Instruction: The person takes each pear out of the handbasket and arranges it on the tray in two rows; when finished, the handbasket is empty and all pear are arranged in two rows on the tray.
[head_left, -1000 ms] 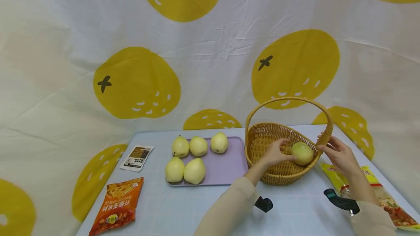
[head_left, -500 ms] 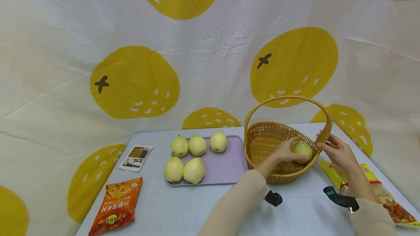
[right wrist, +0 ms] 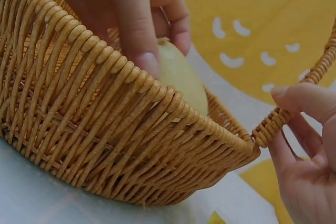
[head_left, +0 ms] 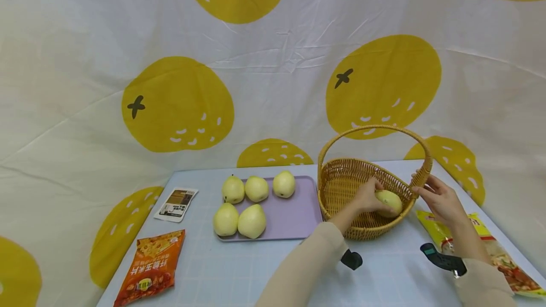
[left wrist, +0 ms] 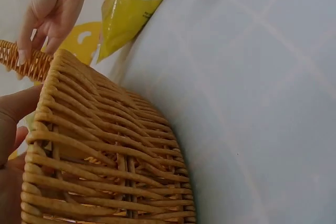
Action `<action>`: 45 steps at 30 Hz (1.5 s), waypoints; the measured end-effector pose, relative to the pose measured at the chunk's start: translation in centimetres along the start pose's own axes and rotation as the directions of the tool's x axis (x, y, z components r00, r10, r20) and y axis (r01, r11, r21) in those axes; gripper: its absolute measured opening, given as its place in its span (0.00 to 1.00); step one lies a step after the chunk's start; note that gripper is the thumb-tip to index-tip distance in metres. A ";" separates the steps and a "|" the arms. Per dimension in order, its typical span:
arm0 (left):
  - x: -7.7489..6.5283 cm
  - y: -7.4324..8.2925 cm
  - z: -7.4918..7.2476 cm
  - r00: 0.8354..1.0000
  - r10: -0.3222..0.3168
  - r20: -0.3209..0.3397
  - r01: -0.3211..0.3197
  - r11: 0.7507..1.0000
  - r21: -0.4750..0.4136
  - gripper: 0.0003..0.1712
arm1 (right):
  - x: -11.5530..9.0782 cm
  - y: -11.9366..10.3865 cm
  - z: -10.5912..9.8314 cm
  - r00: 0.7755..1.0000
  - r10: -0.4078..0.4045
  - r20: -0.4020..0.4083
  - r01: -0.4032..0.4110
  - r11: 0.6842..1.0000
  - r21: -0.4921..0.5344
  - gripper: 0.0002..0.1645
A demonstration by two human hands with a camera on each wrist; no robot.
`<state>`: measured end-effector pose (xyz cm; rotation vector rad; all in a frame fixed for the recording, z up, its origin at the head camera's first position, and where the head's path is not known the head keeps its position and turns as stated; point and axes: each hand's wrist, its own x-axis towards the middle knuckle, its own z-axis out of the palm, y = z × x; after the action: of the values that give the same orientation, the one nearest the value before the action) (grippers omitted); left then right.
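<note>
Inside the right part of a wicker basket (head_left: pixel 347 174) lies a pale yellow-green pear (head_left: pixel 391 201), its stem end visible in the right wrist view. My left hand (head_left: pixel 366 198) reaches in over the near rim and holds the pear, thumb on the near side and fingers beyond it (right wrist: pixel 181 80). My right hand (head_left: pixel 441 203) grips the basket's arched handle (right wrist: pixel 281 119) at its right base, thumb and fingers on either side. In the left wrist view, the basket's wall hides most of the pear, and only part of my left hand (left wrist: pixel 10 135) shows.
Left of the basket, a purple tray (head_left: pixel 294 219) bears several pears (head_left: pixel 251 221). A yellow snack bag (head_left: pixel 499 255) lies under my right forearm. At the left are an orange chip bag (head_left: pixel 149 266) and a small white-and-brown packet (head_left: pixel 176 204). A fruit-print cloth (head_left: pixel 273 98) hangs behind the table.
My left hand has moved right onto the pear and taken hold of it. The pear has turned and shifted slightly left within the basket. My right hand stays at the handle.
</note>
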<state>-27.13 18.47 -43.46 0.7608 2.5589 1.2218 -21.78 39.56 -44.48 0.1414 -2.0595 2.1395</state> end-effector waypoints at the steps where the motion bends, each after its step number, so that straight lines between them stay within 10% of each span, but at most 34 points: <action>1: 0.0 -0.2 0.0 1.000 0.002 -0.002 -0.002 1.000 0.006 0.33 | 0.0 0.0 0.0 1.000 0.001 -0.001 -0.001 1.000 -0.001 0.34; 7: -0.4 -1.2 -0.6 0.999 0.005 0.050 -0.007 0.999 0.045 0.31 | 0.0 0.0 -0.3 1.000 0.017 -0.006 -0.018 1.000 -0.014 0.34; 18: -2.2 -1.6 -1.7 0.999 0.027 0.048 -0.019 0.988 -0.151 0.33 | 0.0 0.1 -0.1 0.999 0.031 0.006 -0.031 0.999 0.007 0.39; 25: -3.3 -0.8 -3.1 0.992 0.125 -0.020 -0.123 0.921 -0.369 0.34 | 0.0 0.1 -0.3 0.999 0.046 -0.010 -0.046 0.999 -0.002 0.41; 45: -9.1 -2.6 -6.4 0.984 0.140 -0.106 -0.175 0.746 -0.643 0.29 | 0.0 0.0 -0.2 0.998 0.059 -0.015 -0.059 0.998 -0.009 0.42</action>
<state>-22.88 8.06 -41.73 0.7790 1.8819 2.0426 -21.79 39.78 -44.48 0.0645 -2.0907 2.1577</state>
